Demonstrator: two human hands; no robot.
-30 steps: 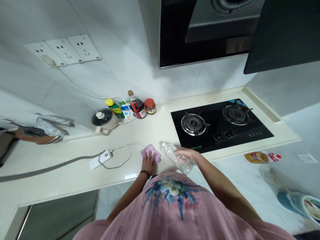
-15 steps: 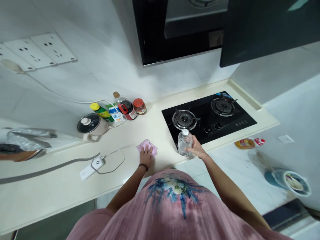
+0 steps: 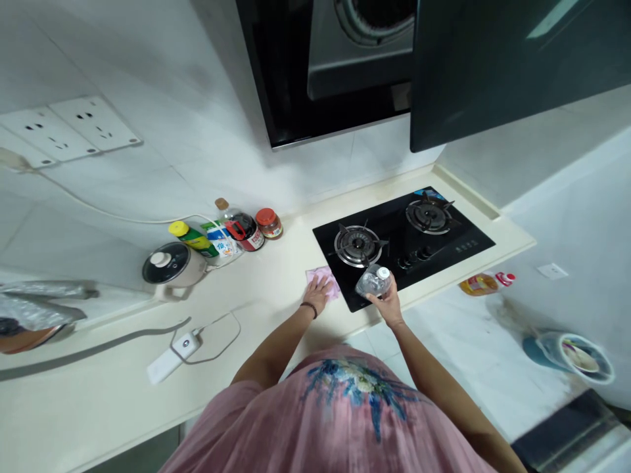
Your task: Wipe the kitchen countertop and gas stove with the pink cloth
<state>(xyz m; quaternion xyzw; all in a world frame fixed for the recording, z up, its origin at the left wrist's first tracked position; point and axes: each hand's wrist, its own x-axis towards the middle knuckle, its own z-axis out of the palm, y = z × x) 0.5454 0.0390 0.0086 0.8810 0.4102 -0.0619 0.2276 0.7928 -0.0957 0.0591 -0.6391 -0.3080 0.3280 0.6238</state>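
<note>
My left hand (image 3: 317, 294) lies flat with fingers spread on a pink cloth (image 3: 323, 276), pressing it to the counter at the left edge of the black gas stove (image 3: 394, 282). A clear plastic bottle (image 3: 371, 281) with a white cap is gripped in my right hand (image 3: 389, 303). The bottle is tilted, its cap toward the right, over the stove's near left corner, in front of the left burner (image 3: 358, 246). I cannot tell whether its base touches the stove.
Along the wall stand an electric pot (image 3: 172, 266), a yellow-capped bottle (image 3: 194, 240), a dark sauce bottle (image 3: 251, 235) and a red-lidded jar (image 3: 270, 225). A white power bank (image 3: 172, 358) with a cable lies on the counter (image 3: 236, 374). A range hood (image 3: 335, 112) hangs above. An oil bottle (image 3: 480, 284) stands below, right.
My left hand has slid the cloth rightward to the stove's edge. The bottle, upright before at the counter's front, is now tilted and over the stove. The view has shifted slightly.
</note>
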